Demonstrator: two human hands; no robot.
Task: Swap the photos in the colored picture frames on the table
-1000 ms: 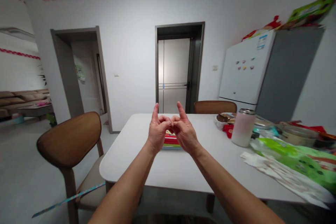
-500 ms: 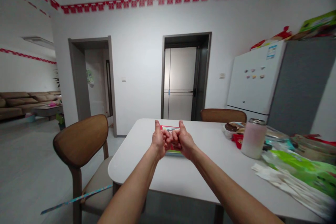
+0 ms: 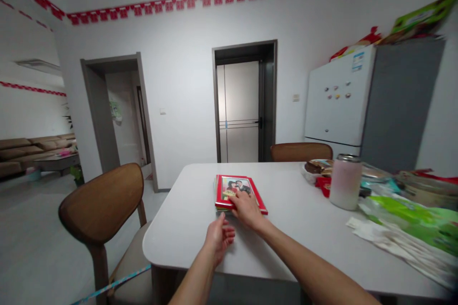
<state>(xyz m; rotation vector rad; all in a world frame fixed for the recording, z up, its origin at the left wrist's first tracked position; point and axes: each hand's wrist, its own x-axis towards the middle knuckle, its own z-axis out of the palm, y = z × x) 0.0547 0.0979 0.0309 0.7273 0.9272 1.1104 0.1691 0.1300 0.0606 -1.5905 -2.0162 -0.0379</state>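
A red picture frame lies on the white table, holding a photo of two people. Under its left and near edges show other thin flat items, stacked; what they are I cannot tell. My right hand rests over the frame's near part, its fingers touching the photo and hiding some of it, without wrapping round the frame. Just in front of the stack, my left hand is held above the table near its front edge, thumb up and fingers loosely curled and apart, with nothing in it.
On the right of the white table stand a pink-and-white tumbler, a green plastic package, a crumpled white cloth and food containers. A wooden chair is at the left, another chair behind the table.
My hands, held close together over the frame before, have parted. The right now lies on the photo; the left has dropped nearer to me. The view has shifted slightly.
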